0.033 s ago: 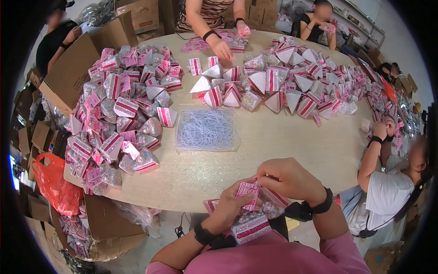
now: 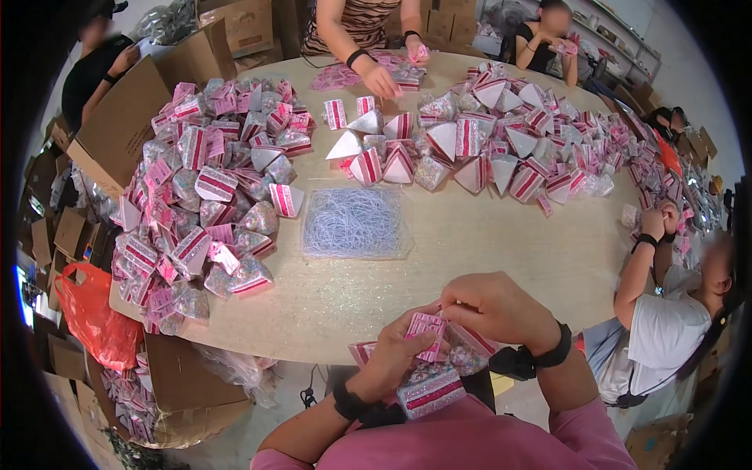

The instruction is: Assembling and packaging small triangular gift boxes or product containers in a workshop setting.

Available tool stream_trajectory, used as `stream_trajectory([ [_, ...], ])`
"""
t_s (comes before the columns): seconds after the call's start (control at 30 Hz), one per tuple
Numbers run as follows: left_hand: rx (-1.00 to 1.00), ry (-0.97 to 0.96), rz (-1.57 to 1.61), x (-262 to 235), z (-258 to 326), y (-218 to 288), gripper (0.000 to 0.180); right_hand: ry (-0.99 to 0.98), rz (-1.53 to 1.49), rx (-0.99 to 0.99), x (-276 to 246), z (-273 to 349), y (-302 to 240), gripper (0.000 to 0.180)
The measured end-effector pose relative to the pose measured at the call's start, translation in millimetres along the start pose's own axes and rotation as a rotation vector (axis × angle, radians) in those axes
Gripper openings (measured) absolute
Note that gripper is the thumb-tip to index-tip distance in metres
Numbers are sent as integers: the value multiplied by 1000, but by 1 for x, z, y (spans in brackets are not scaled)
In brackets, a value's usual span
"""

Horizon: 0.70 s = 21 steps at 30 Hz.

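Observation:
My left hand (image 2: pixel 399 352) is closed around a pink printed tag (image 2: pixel 425 335), its thumb lying across the front. At the tag's upper edge my right hand (image 2: pixel 497 307) pinches with bent fingers; what is in the pinch is too small to make out. Just below my hands, at the table's near edge, several cake-slice ornaments (image 2: pixel 432 394) hang together, glittery silver with a dark pink stripe. Partly covered by my fingers, their upper parts are hidden. Beyond my hands a clear tray (image 2: pixel 356 223) holds a tangle of thin white strings.
A large heap of slice ornaments (image 2: pixel 215 184) covers the table's left side; another pile (image 2: pixel 501 133) spreads across the far right. An open carton (image 2: pixel 188 384) and a red plastic bag (image 2: pixel 98 313) stand at lower left. Co-workers sit around, one's hand (image 2: pixel 381 81) reaching over the far side.

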<state>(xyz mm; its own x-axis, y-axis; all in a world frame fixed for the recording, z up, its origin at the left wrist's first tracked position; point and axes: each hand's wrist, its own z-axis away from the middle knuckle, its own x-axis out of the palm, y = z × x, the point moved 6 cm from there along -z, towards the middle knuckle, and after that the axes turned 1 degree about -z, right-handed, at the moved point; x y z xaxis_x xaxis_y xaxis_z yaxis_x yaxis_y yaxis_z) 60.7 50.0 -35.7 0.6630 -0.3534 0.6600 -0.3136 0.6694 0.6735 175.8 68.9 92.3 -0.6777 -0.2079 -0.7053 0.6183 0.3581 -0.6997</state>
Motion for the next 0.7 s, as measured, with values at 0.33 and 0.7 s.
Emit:
stream_trajectory([
  [0.33,-30,23,-21,2,-2,-4,39,30,21,-38,-9,-6,-5,10],
  [0.7,-20,21,-30,2,-2,-4,34,6,-53,-12,-7,-2,-1,16],
])
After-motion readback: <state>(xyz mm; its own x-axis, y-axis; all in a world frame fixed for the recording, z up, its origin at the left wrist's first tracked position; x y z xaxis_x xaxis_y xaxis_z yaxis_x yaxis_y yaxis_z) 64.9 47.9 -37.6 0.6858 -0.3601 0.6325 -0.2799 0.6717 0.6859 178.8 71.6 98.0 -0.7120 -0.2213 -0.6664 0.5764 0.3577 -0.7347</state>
